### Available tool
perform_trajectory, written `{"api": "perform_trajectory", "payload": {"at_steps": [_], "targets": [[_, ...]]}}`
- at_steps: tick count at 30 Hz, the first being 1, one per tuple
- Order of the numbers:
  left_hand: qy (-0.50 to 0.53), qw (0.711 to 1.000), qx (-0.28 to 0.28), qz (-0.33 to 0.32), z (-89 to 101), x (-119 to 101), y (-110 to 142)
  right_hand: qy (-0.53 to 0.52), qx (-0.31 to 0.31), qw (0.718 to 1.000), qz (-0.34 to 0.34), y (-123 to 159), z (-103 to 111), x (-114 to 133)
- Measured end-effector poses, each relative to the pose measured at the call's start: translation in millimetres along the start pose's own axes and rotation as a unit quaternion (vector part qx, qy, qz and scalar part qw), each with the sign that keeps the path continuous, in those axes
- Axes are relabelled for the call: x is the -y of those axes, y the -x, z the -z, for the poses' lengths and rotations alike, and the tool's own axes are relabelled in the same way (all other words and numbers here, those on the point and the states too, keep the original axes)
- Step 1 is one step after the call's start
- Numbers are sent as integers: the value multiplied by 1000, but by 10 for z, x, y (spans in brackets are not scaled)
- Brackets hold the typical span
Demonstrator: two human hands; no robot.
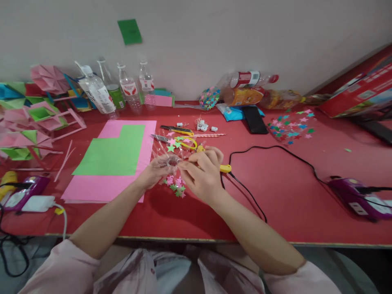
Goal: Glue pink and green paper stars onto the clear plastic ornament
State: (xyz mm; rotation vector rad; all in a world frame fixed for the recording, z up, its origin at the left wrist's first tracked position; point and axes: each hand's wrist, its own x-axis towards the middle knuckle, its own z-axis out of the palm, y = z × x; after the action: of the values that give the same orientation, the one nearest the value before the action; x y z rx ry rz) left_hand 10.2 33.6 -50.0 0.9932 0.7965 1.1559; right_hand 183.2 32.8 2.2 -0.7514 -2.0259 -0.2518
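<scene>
Both my hands meet over the middle of the red table. My left hand pinches the gathered neck of a clear plastic bag with small pink and green paper stars in it. My right hand is closed at the same neck, fingers curled round it. What its fingers grip beyond the bag is hidden. Some stars hang or lie just below my hands. A yellow-tipped tool on a black cable lies right beside my right hand.
Green paper on pink sheets lies left. Yellow scissors, a utility knife and small white pieces lie behind my hands. Bottles, folded paper shapes, a black phone, loose stars and purple devices ring the table.
</scene>
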Motion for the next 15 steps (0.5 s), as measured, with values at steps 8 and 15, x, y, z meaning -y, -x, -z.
{"api": "perform_trajectory", "payload": {"at_steps": [8, 15], "targets": [[-31, 999, 21, 23, -83, -13, 8, 38, -40, 998, 37, 3, 7, 27], [33, 999, -7, 16, -86, -45, -8, -28, 29, 999, -22, -21, 13, 31]]}}
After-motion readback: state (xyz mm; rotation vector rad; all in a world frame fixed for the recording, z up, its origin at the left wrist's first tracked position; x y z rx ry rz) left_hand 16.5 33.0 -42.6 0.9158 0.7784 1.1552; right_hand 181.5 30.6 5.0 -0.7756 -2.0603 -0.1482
